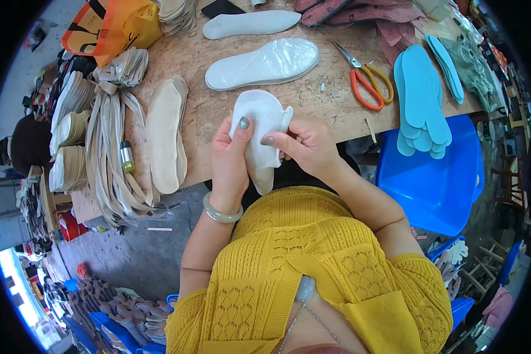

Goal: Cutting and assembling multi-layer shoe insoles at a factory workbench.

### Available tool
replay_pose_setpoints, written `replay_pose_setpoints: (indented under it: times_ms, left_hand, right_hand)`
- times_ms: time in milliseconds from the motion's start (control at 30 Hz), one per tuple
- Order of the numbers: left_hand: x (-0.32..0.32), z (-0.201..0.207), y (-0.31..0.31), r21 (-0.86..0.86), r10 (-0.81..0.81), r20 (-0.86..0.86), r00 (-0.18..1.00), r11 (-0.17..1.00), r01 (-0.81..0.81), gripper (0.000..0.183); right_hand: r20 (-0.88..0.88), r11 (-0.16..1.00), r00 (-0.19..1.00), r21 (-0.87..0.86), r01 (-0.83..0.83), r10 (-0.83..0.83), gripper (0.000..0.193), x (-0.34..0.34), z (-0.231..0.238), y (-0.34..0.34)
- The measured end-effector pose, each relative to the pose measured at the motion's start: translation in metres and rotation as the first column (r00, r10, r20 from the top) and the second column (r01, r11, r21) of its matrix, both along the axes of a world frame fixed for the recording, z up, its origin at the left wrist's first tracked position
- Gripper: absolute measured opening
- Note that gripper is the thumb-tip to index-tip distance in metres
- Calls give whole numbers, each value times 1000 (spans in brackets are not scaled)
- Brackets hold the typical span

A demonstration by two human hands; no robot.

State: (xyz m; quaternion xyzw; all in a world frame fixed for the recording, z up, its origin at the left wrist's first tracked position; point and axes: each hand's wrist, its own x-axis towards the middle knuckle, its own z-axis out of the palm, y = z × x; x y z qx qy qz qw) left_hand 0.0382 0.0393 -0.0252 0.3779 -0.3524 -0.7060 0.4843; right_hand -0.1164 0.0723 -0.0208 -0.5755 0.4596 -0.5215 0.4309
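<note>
A white insole-shaped piece (257, 121) is held up in front of me at the table's near edge, its narrow end pointing down towards my lap. My left hand (231, 153) grips its left side, the thumb pressed flat on its face. On the other side my right hand (310, 146) pinches the edge, where a short white flap sticks out; its curled fingers are partly hidden. Just beyond lies a white insole stack under shiny clear film (262, 65), with a single white insole (251, 25) farther off. Orange-handled scissors (364, 82) rest open to the right.
Beige insoles (166, 135), a bundle of beige strips (103, 147) and a small yellow-green bottle (127, 159) lie left on the wooden table (200, 153). Light-blue insoles (416, 88) overhang the right edge above a blue tub (433, 177). An orange bag (121, 26) stands far left.
</note>
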Motion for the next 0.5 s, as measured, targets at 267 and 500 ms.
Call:
replay_pose_setpoints:
  times_ms: [267,500]
  left_hand:
    - [-2,-10,-11,-305,15,210,977,951,51,15]
    - [-16,1,-15,-322,-21,140,990,944,65,15]
  right_hand:
    - [83,986,993,139,-92,81,21,3,2,19]
    - [166,986,986,162,-40,13,22,-9,13,23]
